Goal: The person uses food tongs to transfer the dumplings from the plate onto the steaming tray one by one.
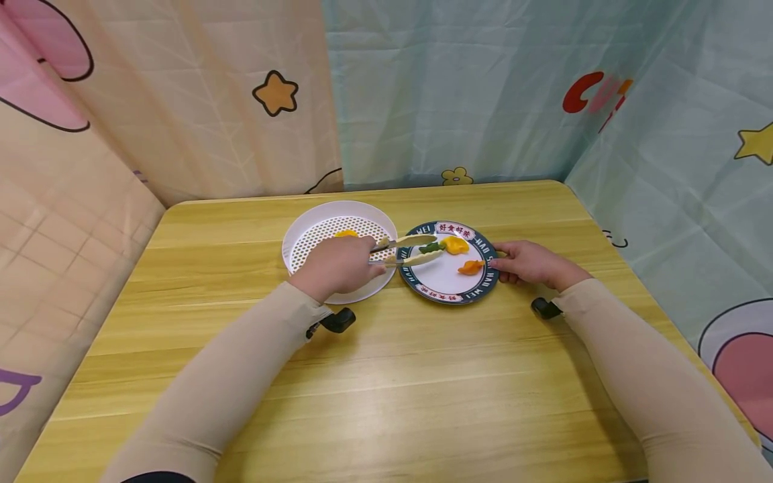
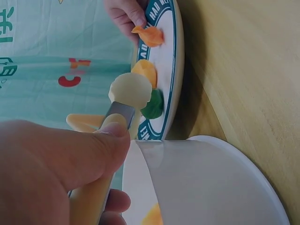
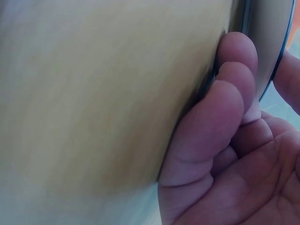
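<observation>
My left hand grips a pair of tongs with metal arms and cream tips, reaching over the plate from its left. The tips stand apart on either side of a green piece; whether they touch it I cannot tell. A yellow pepper-like piece lies against the green one. Nearer the right rim is a small orange pepper-like piece. My right hand pinches the right rim of the round plate, thumb on top; in the right wrist view its curled fingers are at the underside.
Under my left hand stands a white round basket with a perforated bottom, partly hidden by that hand. Inside it is a yellow piece. Both vessels stand side by side on the wooden table, with patterned curtains behind.
</observation>
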`<state>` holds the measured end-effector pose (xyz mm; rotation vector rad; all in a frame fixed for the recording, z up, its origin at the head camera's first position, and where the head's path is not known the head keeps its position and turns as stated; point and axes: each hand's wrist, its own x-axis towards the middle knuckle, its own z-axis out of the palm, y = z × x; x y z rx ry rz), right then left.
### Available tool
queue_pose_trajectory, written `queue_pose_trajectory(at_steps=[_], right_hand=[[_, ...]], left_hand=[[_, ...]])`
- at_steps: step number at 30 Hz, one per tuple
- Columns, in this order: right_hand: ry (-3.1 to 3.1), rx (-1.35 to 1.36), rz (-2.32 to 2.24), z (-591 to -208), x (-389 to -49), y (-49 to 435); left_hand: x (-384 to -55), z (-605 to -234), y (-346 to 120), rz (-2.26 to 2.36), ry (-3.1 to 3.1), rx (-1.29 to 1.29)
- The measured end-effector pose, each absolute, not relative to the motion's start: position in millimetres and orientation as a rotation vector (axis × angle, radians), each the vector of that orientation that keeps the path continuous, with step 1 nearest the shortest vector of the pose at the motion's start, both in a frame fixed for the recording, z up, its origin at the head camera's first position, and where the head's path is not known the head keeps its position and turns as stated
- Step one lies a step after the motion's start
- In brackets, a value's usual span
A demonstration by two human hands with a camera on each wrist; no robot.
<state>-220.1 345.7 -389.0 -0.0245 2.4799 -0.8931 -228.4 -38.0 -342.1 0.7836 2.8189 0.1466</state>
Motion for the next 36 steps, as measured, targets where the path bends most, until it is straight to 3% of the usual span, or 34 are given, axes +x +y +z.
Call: queue_pose_trajectory(at_steps=[36], right_hand=[[2.482, -0.018, -0.884, -388.9, -221.8, 345.8]], left_hand=[[-226.7, -342.1, -37.9, 0.142, 2.853, 0.783]])
